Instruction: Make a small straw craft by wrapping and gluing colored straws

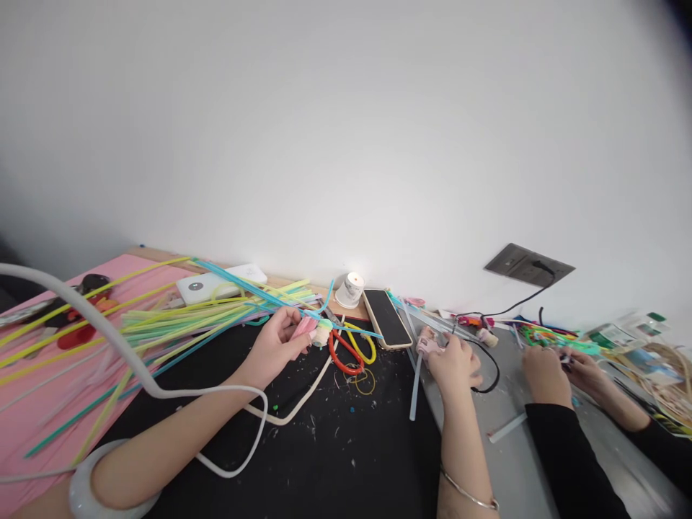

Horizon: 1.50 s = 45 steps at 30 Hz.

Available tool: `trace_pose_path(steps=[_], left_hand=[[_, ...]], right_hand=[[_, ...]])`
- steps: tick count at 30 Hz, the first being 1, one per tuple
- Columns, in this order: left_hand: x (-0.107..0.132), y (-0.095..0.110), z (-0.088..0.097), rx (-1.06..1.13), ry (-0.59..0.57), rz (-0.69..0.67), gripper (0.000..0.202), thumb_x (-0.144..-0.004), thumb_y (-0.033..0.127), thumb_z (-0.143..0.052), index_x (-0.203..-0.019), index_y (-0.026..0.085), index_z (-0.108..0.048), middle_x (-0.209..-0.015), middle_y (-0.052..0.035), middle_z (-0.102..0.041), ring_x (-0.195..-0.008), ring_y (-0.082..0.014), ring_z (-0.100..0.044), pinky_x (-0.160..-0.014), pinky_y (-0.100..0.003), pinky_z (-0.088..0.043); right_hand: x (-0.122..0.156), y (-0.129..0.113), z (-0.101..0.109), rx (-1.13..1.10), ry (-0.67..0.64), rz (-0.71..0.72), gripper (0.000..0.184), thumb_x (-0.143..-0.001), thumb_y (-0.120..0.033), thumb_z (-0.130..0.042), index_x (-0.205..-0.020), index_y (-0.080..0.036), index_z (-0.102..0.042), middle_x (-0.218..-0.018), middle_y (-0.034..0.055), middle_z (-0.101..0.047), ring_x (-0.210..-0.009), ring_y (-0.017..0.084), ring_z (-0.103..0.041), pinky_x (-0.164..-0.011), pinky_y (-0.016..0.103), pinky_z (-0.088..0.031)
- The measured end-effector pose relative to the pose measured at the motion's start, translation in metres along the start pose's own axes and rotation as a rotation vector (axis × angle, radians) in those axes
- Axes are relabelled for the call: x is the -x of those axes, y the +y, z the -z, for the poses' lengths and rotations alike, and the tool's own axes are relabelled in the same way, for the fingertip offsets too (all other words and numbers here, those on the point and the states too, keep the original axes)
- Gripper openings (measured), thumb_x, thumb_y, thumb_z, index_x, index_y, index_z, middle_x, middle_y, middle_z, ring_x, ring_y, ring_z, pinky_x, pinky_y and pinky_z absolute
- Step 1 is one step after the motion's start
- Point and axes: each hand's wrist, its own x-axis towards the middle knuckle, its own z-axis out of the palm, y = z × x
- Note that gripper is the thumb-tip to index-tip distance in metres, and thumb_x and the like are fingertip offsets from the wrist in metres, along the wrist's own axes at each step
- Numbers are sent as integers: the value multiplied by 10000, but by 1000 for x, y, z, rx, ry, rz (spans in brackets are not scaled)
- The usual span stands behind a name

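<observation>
My left hand [278, 340] is closed on a small bundle of pink and pale straw pieces [315, 330] over the black mat [335, 440]. A blue straw [329, 294] curves up from the bundle. My right hand [453, 360] is wrapped round a pink glue gun [427, 344] at the mat's right edge; a black cord [489, 371] loops beside it. A clear glue stick [415, 393] lies just left of that hand.
Long green, yellow and blue straws [178, 317] lie spread across the pink sheet [32, 411]. Red and yellow scissors [354, 349], a phone [386, 317], a lit candle [350, 288] and a white power bank [221, 282] sit nearby. Another person's black-sleeved hands [556, 367] work at the right.
</observation>
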Motion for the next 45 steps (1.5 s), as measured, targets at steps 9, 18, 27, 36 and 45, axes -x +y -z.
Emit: trace_pose_path(steps=[9,18,27,36,45], left_hand=[[7,6,-4,87,-325,148,222,-763,315,-683,-840,178,-527,-676,14,-625,-607,-123,-592,-603,-268,-471],[8,6,-5,251,-399,294,188,-784,311,-686,-851,159,-599,-786,-14,-612,-744,-133,-601,-749,-308,-509],[5,3,-3,378,-304,378,174,-786,320,-689,-894,184,-677,-819,-27,-576,-685,-102,-535,-639,-228,-470],[2,4,-3,331,-197,371,213,-749,346,-710,-878,181,-676,-754,-16,-599,-615,-105,-517,-573,-239,-423],[0,2,-2,22,-48,265,322,-717,457,-698,-799,155,-624,-678,7,-603,-527,-87,-470,-526,-224,-381]], right_hand=[[65,-43,8,-701,170,945,470,-822,-241,-466,-1291,-218,-457,-1364,133,-432,-1262,304,-399,-1000,489,-357],[95,-55,-12,-1276,-457,636,122,-835,-241,-589,-873,-232,-474,-714,-44,-495,-588,105,-488,-535,209,-400],[88,-56,-7,-1463,-526,437,207,-787,-286,-664,-844,-228,-474,-569,-99,-463,-437,69,-434,-426,179,-366],[87,-54,-7,-1395,-605,476,130,-791,-292,-656,-827,-195,-578,-600,-28,-633,-498,120,-580,-496,244,-468],[89,-54,-7,-1343,-618,516,83,-766,-268,-678,-789,-196,-642,-665,7,-677,-574,143,-626,-567,274,-515]])
